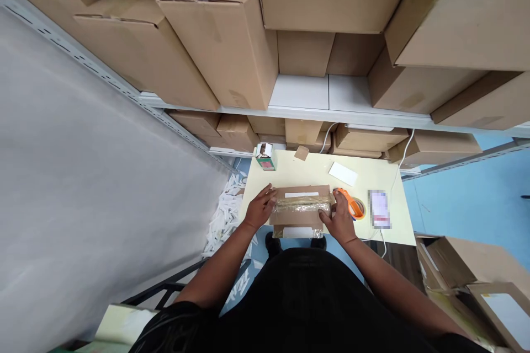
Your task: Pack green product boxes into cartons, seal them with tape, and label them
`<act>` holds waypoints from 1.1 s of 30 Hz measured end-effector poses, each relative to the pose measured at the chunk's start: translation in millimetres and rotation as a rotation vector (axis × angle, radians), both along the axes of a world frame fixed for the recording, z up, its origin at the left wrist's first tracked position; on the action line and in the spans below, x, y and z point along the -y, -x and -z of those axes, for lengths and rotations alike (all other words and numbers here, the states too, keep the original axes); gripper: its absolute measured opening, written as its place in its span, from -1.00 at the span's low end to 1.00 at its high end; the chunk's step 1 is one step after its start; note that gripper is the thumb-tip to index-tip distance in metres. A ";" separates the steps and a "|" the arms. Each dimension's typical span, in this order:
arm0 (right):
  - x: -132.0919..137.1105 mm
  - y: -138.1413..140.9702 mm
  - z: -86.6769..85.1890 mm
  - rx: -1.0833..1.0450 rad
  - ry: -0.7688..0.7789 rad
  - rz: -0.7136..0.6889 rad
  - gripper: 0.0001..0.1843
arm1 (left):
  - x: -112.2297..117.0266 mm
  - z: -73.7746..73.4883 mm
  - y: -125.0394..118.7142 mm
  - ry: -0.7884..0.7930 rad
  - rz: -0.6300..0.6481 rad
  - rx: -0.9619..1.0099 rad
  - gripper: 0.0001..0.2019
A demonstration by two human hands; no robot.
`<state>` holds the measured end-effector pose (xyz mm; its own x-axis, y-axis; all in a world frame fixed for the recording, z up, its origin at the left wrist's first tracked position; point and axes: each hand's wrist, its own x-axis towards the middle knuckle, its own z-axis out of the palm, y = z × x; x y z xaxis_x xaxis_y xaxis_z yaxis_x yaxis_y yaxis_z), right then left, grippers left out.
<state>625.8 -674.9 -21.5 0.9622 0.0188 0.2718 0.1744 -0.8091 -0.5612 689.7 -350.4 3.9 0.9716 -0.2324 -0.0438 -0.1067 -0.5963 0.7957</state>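
Observation:
A brown cardboard box (296,215) lies at the table's near edge, with clear tape across its middle and white labels on it. My left hand (260,208) grips its left end, fingers along the edge. On the right end, my right hand (340,217) has its thumb on top and its fingers at the side. Close beside the right fingers is an orange tape dispenser (355,205) with a roll of tape, lying on the table.
The pale yellow table (397,226) also bears a small green-and-white carton (265,157), a white slab (343,174), a cardboard scrap (301,153) and a phone (379,209) on a cable. Boxed shelves (298,91) overhang the back. Open cartons (467,265) stand right; paper strips (223,212) litter the floor left.

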 end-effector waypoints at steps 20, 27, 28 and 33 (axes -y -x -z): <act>-14.9 -4.7 1.6 -0.025 0.062 -0.042 -0.57 | 10.1 -8.9 43.3 -0.155 -0.132 0.106 -0.59; 27.6 6.0 3.8 -0.073 -0.067 0.033 -0.53 | 61.7 -12.4 5.4 -0.316 0.237 0.139 -0.65; 41.3 9.7 10.6 -0.075 -0.023 0.105 -0.53 | 62.6 -9.1 5.3 -0.325 0.222 0.144 -0.66; 79.0 15.5 56.4 -0.285 0.179 0.274 -0.55 | 57.3 -1.7 7.9 -0.288 0.203 0.154 -0.66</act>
